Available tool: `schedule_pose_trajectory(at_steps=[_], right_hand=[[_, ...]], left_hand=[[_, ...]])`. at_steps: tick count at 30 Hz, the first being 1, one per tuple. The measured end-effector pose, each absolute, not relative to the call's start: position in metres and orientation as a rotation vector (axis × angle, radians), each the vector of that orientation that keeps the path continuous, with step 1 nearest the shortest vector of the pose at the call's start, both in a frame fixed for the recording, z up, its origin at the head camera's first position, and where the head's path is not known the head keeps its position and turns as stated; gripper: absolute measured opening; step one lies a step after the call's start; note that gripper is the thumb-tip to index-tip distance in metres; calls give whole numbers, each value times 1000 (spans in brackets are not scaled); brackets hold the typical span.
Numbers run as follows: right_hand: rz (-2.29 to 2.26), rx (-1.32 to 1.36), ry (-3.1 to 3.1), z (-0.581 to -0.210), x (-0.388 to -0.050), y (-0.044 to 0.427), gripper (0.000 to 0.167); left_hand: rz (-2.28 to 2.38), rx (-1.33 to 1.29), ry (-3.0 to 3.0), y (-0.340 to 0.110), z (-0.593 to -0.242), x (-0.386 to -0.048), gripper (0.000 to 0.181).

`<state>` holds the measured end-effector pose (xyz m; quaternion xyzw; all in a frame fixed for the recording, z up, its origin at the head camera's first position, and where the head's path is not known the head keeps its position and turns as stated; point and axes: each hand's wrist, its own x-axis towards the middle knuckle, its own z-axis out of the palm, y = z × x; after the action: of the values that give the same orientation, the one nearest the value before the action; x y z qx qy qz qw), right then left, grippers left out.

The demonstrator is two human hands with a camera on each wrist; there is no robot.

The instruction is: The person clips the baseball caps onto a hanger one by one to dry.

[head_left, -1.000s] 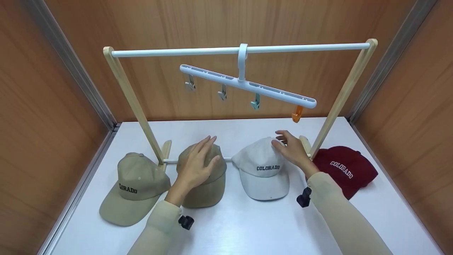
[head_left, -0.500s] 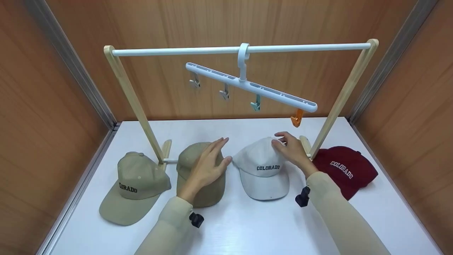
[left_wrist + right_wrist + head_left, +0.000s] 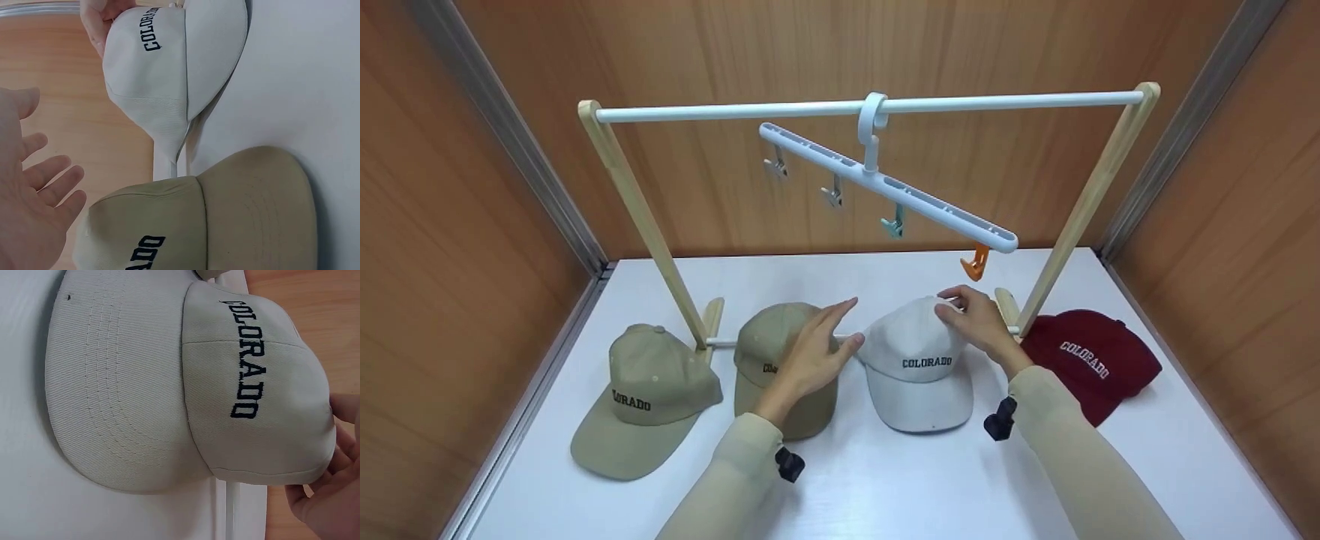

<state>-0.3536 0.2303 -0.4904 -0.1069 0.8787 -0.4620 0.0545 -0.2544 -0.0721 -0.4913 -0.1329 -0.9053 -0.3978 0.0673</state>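
My right hand (image 3: 979, 322) grips the white cap (image 3: 919, 390) by the right side of its crown; in the right wrist view the fingers (image 3: 340, 455) reach partly behind the cloth. The cap's brim points toward me, with COLORADO in dark letters on the front. My left hand (image 3: 814, 356) hovers above the darker khaki cap (image 3: 787, 337), fingers spread and apart from it in the left wrist view. Its thumb comes near the left edge of the white cap in the head view. Part of the khaki cap's lettering is covered by that hand.
A wooden rack with a white top bar (image 3: 720, 112) stands over the caps. From it hangs a slanted white clip hanger (image 3: 885, 184) with grey, teal and orange clips. A light khaki cap (image 3: 652, 375) lies left, a maroon cap (image 3: 1091, 352) right. Wooden panels enclose the sides.
My left hand has moved right, from over the khaki cap toward the white one. The white cap has shifted slightly toward me with my right hand on it. The hanger has swivelled on the bar.
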Motion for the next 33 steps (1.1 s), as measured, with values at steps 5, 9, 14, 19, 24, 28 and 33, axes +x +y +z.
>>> schedule_pose_trajectory(at_steps=[5,9,14,19,24,28,33], right_hand=[[-1430,-326,2676,-489,-353,233,39],[-1464,-365,2684,-488,-351,234,36],[-1517,-423,2663,-486,-347,234,35],[-1565,-450,2633,-483,-345,233,36],[-1607,-503,2624,-476,-340,230,33],[-1624,-541,2612,-471,-335,227,32],[-1665,-627,2570,-466,-330,227,31]], left_hand=[[-1232,-400,-2736,-65,-494,-261,64],[-1279,-435,-2712,-58,-494,-268,62],[-1319,-481,-2679,-50,-496,-276,58],[-1371,-522,-2657,-44,-498,-282,56],[-1417,-542,-2676,-39,-497,-288,59],[-1475,-569,-2668,-35,-496,-292,59],[-1598,-617,-2639,-30,-493,-295,54]])
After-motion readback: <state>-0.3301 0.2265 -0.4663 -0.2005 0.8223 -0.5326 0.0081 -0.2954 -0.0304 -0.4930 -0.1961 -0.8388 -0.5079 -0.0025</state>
